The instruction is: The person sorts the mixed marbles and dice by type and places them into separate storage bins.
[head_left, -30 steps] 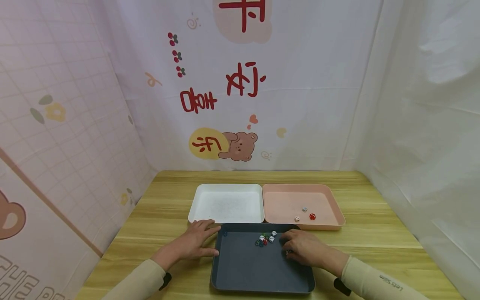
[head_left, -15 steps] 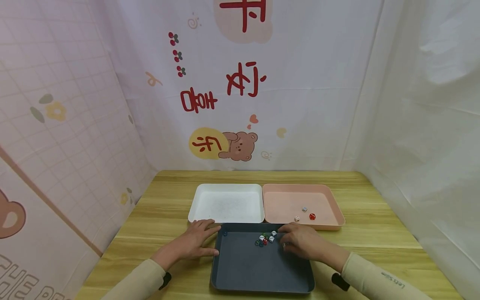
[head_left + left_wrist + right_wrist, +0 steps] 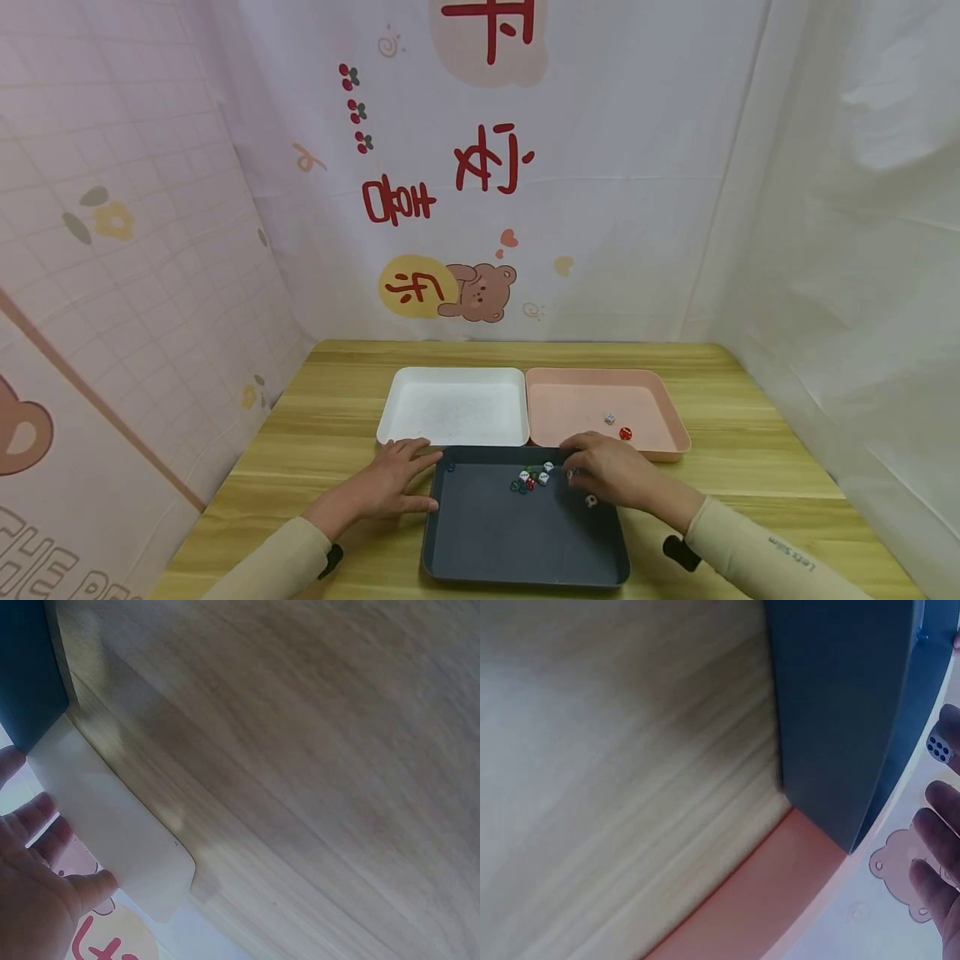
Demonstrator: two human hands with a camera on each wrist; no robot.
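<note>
My left hand (image 3: 393, 482) lies with fingers spread at the left rim of the dark grey tray (image 3: 517, 546). Its fingers are straight in the left wrist view too. Above the tray's right back corner, my right hand (image 3: 611, 471) pinches a white die (image 3: 938, 747) with black pips between thumb and fingers. Another light die (image 3: 591, 501) sits in the tray just below this hand. Several dice, some white, a red die (image 3: 531, 483) and darker green ones, cluster near the tray's back middle. A dark blue die (image 3: 451, 467) is in the back left corner.
Behind the dark tray stand a white tray (image 3: 453, 404) on the left and a pink tray (image 3: 592, 392) on the right. The pink one holds a red die (image 3: 626, 433) and a pale die (image 3: 610, 418); my right hand hides part of it. White printed cloth (image 3: 630, 208) encloses the wooden table (image 3: 322, 400).
My right hand has risen and moved back toward the pink tray with the white die in its fingers. A light die beneath it now shows; a white die in the pink tray is now covered.
</note>
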